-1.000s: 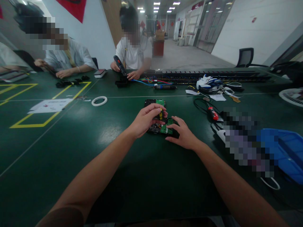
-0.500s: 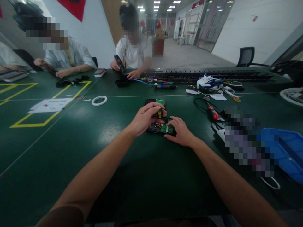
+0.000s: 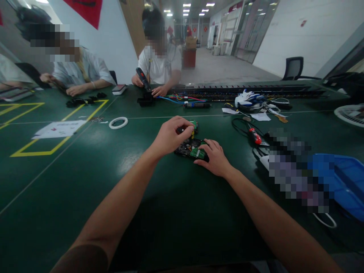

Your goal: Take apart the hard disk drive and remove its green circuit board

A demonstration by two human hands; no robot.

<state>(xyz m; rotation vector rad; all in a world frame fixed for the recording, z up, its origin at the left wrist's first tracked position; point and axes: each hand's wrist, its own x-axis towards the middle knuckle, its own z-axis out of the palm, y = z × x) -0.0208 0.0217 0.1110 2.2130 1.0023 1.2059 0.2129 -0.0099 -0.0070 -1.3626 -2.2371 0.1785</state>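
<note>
A black hard drive (image 3: 185, 149) with a green circuit board lies flat on the dark green table (image 3: 182, 212) before me. My right hand (image 3: 215, 157) grips its right end, thumb at the near edge and fingers over the board. Above the drive, my left hand (image 3: 174, 134) pinches a small black-and-yellow screwdriver (image 3: 193, 134). The screwdriver points down at the drive, its tip too small to make out. Just behind lies a second drive with a green board (image 3: 194, 124), mostly covered by my left hand.
Across the table a person (image 3: 159, 64) holds a power screwdriver (image 3: 142, 77) beside coloured wires. Another person (image 3: 82, 70) sits left. A white ring (image 3: 118, 123) and paper (image 3: 58, 129) lie left; gloves (image 3: 247, 99), a red-handled tool (image 3: 255, 136) and a blue tray (image 3: 341, 182) right.
My left hand has lifted slightly and turned over the screwdriver, uncovering more of the near drive. My right hand stays on the drive's right end. The view has shifted a little.
</note>
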